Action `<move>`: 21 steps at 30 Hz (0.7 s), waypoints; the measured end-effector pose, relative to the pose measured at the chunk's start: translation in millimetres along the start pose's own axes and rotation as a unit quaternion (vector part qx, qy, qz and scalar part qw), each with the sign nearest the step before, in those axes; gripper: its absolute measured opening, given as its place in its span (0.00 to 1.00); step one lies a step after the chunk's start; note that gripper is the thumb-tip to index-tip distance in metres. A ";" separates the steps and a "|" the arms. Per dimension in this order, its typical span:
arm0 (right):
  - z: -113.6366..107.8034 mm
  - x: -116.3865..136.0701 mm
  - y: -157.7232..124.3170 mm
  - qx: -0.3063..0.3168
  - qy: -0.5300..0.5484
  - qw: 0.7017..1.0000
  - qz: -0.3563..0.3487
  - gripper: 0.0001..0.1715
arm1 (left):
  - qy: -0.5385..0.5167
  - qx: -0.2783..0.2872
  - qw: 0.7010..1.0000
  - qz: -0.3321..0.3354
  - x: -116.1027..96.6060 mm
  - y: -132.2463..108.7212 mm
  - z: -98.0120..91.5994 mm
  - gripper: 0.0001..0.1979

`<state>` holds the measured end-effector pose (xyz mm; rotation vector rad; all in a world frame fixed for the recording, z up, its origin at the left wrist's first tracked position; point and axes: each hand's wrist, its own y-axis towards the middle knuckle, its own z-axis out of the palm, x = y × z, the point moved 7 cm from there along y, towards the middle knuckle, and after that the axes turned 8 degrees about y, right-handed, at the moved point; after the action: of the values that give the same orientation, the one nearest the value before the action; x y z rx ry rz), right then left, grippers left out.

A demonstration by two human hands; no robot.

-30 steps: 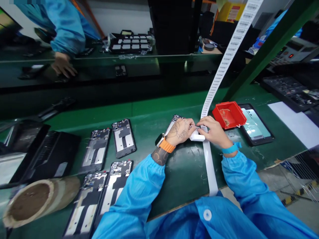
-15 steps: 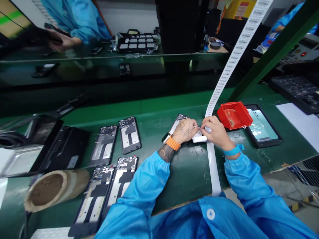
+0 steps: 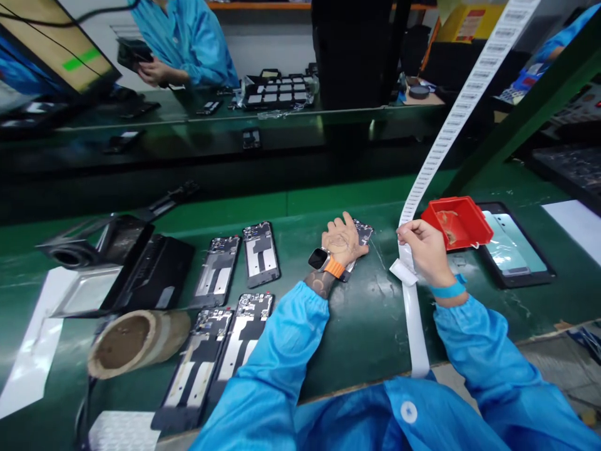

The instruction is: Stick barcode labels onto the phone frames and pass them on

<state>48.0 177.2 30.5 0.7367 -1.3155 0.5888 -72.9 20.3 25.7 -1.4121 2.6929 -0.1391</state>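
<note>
My left hand [image 3: 342, 240] lies palm down with its fingers spread over an opened phone [image 3: 364, 232]. Most of that phone is hidden beneath the hand; its circuit board end shows past the fingers. With thumb and fingers pinched, my right hand [image 3: 425, 247] holds a long white strip of barcode labels [image 3: 434, 153] that runs down from the upper right. A small white folded piece [image 3: 404, 273] hangs on the strip just below those fingers. Under it, the strip's plain backing [image 3: 416, 332] runs to the table's front edge.
Several opened phones [image 3: 261, 254] lie to the left, beside a cardboard tube [image 3: 136, 344] and a black device [image 3: 157, 275]. A red bin [image 3: 457, 219] stands right of my right hand, next to a black tray [image 3: 516, 247] with pale panels. Across the bench a co-worker [image 3: 197, 50] holds a dark object.
My hands have moved apart. The left has shifted left and opened flat over the phone; the right keeps the strip. The head view has turned slightly left.
</note>
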 end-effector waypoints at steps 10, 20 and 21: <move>31.8 11.8 -22.3 0.056 0.103 0.991 -0.060 0.14 | -0.482 -0.021 0.876 -0.012 -17.8 -3.4 -8.9 0.30; 14.6 30.1 -22.6 -0.018 0.111 0.986 -0.121 0.13 | -0.916 0.213 0.341 0.006 -63.2 -16.8 -4.6 0.30; 14.4 28.7 -22.1 -0.016 0.099 0.989 -0.112 0.13 | -0.917 0.224 0.331 0.009 -65.2 -18.2 -5.5 0.33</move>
<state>60.2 151.3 56.9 0.7677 -1.0411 0.4461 -21.9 63.8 36.3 -0.3615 0.4938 0.4355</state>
